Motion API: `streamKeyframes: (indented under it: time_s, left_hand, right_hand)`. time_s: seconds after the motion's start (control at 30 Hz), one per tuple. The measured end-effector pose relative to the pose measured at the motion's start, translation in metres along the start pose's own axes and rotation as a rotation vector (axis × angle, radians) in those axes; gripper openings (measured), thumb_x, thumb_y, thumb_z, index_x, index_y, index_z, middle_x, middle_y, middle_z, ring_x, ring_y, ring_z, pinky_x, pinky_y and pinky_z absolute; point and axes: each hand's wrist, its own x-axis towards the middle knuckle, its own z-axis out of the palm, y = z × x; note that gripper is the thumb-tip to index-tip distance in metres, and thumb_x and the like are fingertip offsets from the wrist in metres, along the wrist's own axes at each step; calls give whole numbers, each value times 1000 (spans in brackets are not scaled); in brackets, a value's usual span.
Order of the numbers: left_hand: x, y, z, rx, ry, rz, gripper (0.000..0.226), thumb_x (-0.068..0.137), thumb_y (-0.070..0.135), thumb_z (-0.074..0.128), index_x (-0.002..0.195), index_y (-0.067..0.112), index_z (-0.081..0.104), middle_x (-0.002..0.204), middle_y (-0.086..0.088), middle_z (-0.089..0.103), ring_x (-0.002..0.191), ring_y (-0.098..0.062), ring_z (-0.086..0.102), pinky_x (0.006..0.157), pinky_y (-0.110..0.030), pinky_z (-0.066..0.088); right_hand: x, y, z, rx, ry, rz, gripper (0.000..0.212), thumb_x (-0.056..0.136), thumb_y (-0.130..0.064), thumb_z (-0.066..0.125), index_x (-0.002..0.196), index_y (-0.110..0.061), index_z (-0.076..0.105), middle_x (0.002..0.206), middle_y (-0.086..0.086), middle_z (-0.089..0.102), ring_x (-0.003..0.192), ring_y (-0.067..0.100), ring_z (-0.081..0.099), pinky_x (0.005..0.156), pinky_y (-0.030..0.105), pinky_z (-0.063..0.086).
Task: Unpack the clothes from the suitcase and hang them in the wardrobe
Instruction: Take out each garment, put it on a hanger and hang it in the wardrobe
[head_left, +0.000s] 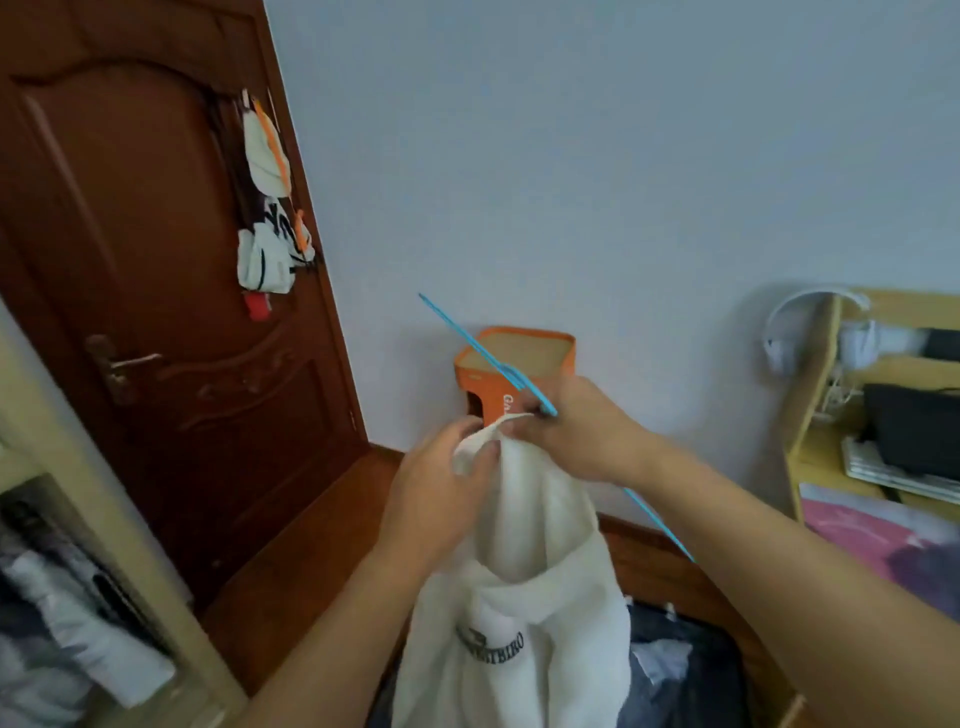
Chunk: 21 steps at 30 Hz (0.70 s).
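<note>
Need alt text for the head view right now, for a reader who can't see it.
Both hands hold up a white hoodie by its hood: left hand pinches the fabric, right hand grips fabric and a blue hanger. Behind are a brown door and an orange stool.

I see a wooden floor (311, 545) running from the brown door to the wall. On it, against the wall, stands an orange stool (519, 358). Bottom right, dark clothes (685, 670) lie low down; I cannot tell what holds them. At right, a pale wood shelf (815, 395) carries a black case (914, 431) and stacked papers (893, 475).
</note>
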Motion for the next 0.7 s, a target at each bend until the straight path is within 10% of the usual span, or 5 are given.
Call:
streamKeyframes:
  time_s: [0.13, 0.3, 0.4, 0.53, 0.7]
  left_hand:
    - [-10, -33, 10, 46, -21, -74, 20, 89, 10, 64, 103, 20, 73, 99, 6, 48, 90, -15, 57, 85, -34, 50]
    - [-28, -12, -4, -22, -200, 137, 22, 96, 24, 58, 115, 36, 60, 103, 24, 49, 96, 4, 55, 80, -24, 45]
    - [-36, 18, -10, 133, -295, 349, 13, 94, 36, 51, 107, 38, 54, 99, 15, 57, 87, -16, 62, 75, -40, 51]
    - [-15, 28, -13, 344, -522, 499, 40, 79, 3, 52, 100, 37, 51, 98, 11, 50, 73, -23, 57, 58, -34, 38]
    - [18, 43, 24, 267, -483, 352, 51, 93, 0, 54, 139, 23, 58, 133, 5, 57, 122, -19, 54, 86, -18, 34]
  right_hand:
    - [-11, 7, -4, -38, -13, 91, 28, 91, -23, 70, 80, 2, 67, 78, 20, 65, 74, 32, 59, 68, 39, 43]
    - [-34, 39, -29, 161, 47, 400, 20, 90, -18, 71, 81, 0, 71, 52, -1, 45, 40, 6, 38, 40, 19, 33]
    - [-52, 56, -53, 195, 74, 477, 15, 89, -17, 71, 76, -10, 73, 49, -3, 46, 49, 14, 41, 43, 23, 35]
    - [-77, 76, -74, 202, 30, 510, 15, 89, -24, 72, 77, -15, 74, 57, 1, 51, 57, 17, 44, 52, 29, 38]
    - [-109, 97, -69, 174, -17, 461, 14, 97, -22, 63, 103, -32, 70, 57, -7, 50, 45, 1, 43, 46, 13, 33]
